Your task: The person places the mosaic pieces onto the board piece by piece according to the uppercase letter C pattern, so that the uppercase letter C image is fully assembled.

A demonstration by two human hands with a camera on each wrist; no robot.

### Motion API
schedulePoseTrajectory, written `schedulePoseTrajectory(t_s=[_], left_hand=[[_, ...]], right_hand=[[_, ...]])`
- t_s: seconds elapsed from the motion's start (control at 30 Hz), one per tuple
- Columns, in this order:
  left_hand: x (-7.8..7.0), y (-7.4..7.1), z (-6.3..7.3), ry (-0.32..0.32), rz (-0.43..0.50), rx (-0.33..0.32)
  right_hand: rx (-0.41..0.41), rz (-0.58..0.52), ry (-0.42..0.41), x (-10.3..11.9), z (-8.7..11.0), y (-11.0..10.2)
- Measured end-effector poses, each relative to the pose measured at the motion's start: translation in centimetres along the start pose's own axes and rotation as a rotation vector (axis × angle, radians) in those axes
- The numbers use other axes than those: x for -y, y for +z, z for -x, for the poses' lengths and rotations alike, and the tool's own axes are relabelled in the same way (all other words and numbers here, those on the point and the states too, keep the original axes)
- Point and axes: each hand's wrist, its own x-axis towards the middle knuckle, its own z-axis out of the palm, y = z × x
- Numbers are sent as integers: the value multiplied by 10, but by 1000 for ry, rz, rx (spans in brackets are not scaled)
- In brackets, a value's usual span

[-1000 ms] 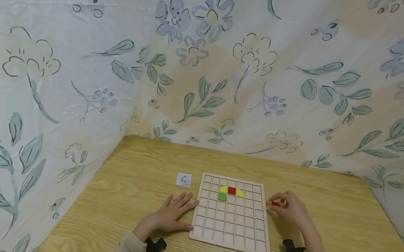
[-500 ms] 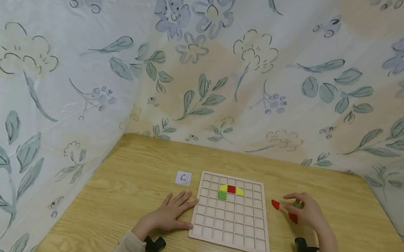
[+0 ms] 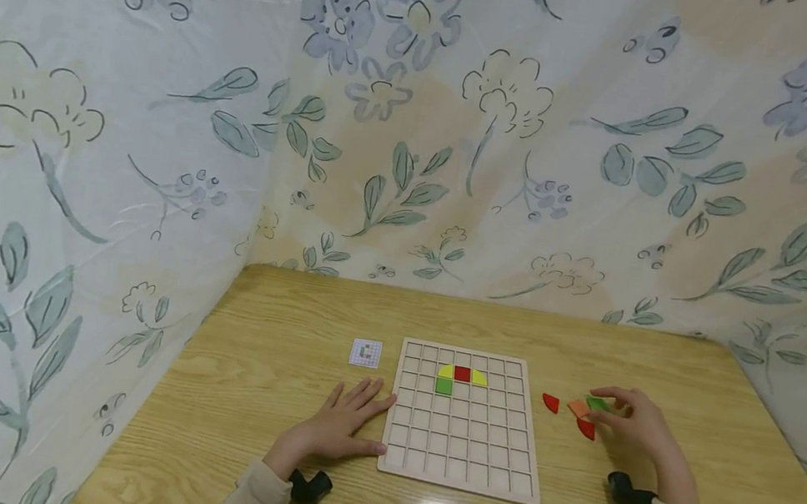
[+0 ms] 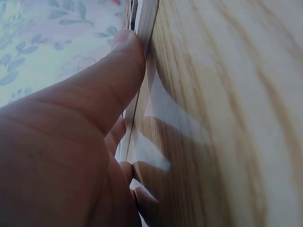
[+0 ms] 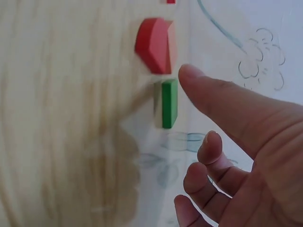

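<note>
My left hand (image 3: pixel 336 429) lies with straight fingers on the table, thumb and a fingertip at the left edge of a wooden grid board (image 3: pixel 456 464). In the left wrist view the thumb (image 4: pixel 120 66) presses against the board's side. My right hand (image 3: pixel 636 419) hovers right of the board, thumb and index finger apart around a green block (image 3: pixel 596 403). The right wrist view shows the green block (image 5: pixel 169 104) on the table beside the thumb tip. An orange square block (image 3: pixel 578 409) and a red quarter-round block (image 3: pixel 585 429) lie close by, another red quarter-round block (image 3: pixel 550 403) nearer the board.
Set in the board's upper cells are a red square (image 3: pixel 462 374), a green square (image 3: pixel 444 386) and two yellow quarter-rounds, one of them the right yellow piece (image 3: pixel 479 378). A small printed grid card (image 3: pixel 365 353) lies left of the board. Floral cloth (image 3: pixel 415 161) hangs behind the table.
My right hand let go of a red quarter-round block beside the board and moved right to the green block. The orange and second red blocks came into view. My left hand stayed put.
</note>
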Motion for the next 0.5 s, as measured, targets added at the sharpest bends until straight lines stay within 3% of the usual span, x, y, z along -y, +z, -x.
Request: schedulePoseTrajectory(t_s=[0.5], left_hand=[[0, 0, 0, 1, 8, -2]], right_hand=[[8, 5, -51, -11, 2, -3]])
